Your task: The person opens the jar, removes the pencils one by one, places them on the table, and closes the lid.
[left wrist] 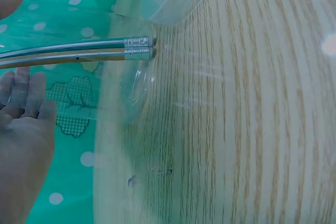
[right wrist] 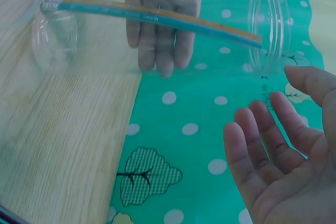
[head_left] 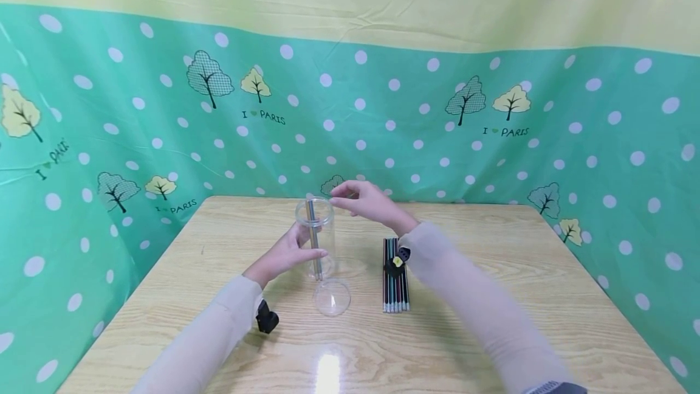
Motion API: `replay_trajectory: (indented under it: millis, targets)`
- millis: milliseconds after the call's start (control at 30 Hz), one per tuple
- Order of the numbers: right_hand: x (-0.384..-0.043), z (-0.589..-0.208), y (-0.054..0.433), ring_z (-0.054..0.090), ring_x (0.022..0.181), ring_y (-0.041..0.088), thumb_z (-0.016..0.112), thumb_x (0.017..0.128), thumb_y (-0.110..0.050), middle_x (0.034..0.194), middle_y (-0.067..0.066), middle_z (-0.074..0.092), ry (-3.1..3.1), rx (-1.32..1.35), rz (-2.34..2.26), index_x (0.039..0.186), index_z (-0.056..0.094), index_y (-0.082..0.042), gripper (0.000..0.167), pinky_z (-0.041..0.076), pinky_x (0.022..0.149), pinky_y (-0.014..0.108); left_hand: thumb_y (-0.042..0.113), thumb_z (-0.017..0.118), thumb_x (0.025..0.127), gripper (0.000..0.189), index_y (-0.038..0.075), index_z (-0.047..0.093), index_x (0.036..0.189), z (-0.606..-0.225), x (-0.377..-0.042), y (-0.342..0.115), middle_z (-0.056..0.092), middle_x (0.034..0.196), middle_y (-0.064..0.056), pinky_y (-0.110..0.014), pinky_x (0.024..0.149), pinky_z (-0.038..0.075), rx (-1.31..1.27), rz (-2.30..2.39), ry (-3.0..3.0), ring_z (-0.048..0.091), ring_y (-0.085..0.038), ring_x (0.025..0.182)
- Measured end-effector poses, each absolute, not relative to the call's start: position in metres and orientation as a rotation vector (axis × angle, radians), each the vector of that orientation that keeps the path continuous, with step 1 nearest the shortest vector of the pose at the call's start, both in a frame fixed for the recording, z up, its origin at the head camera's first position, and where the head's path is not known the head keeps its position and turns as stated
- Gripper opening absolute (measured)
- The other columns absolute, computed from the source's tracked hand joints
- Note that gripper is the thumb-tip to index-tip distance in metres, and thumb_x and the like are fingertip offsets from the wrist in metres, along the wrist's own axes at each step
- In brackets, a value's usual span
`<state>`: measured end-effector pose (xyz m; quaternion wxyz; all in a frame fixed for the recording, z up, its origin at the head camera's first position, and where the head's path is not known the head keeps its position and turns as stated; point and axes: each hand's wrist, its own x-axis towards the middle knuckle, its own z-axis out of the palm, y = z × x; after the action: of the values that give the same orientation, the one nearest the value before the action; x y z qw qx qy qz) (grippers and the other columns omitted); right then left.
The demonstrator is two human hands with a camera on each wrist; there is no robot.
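Observation:
A tall clear plastic jar (head_left: 326, 239) stands on the table, and my left hand (head_left: 291, 252) holds it, fingers behind the wall and thumb across the front. Inside lean two pencils (right wrist: 157, 18), one blue and one orange-gold, their metal-capped ends at the jar's bottom in the left wrist view. My right hand (head_left: 365, 201) is beside the jar's mouth, holding nothing; in the right wrist view its fingers are loosely bent and apart from the rim. A row of several dark pencils (head_left: 396, 297) lies below the right forearm, partly hidden by the wrist camera.
A round clear lid (head_left: 332, 298) lies on the wooden table (head_left: 229, 248) in front of the jar. A polka-dot cloth (head_left: 383, 102) hangs behind the table and along both sides. Small black cameras sit on both wrists.

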<state>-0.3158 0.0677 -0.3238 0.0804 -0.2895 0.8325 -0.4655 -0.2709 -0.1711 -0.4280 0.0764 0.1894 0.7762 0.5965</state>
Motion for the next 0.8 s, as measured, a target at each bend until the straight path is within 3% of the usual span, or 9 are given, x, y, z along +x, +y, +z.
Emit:
replay_trajectory:
  millis: [233, 467, 800]
  targets:
    - [-0.315, -0.324, 0.051, 0.064, 0.104, 0.024, 0.067, 0.097, -0.031, 0.116, 0.001, 0.066, 2.463, -0.895, -1.384, 0.128, 0.065, -0.011, 0.037, 0.057, 0.083, 0.033, 0.014, 0.079, 0.087, 0.086, 0.014, 0.026, 0.155, -0.427, -0.270, -0.171, 0.036, 0.156, -0.020, -0.056, 0.119, 0.014, 0.582, 1.809, 2.302, 0.022, -0.035, 0.149]
    - [-0.318, -0.327, 0.037, 0.063, 0.102, 0.019, 0.067, 0.097, -0.027, 0.120, 0.001, 0.063, 2.488, -0.928, -1.330, 0.132, 0.064, -0.011, 0.038, 0.056, 0.084, 0.031, 0.010, 0.077, 0.088, 0.087, 0.014, 0.024, 0.156, -0.427, -0.271, -0.169, 0.035, 0.157, -0.018, -0.054, 0.120, 0.013, 0.634, 1.832, 2.274, 0.022, -0.035, 0.149]
    - [-0.319, -0.326, 0.033, 0.062, 0.107, 0.017, 0.067, 0.097, -0.029, 0.126, -0.002, 0.063, 2.435, -0.894, -1.350, 0.133, 0.064, -0.017, 0.039, 0.052, 0.092, 0.038, 0.010, 0.078, 0.088, 0.089, 0.016, 0.022, 0.157, -0.427, -0.271, -0.169, 0.036, 0.157, -0.019, -0.053, 0.120, 0.015, 0.617, 1.809, 2.294, 0.023, -0.033, 0.149]
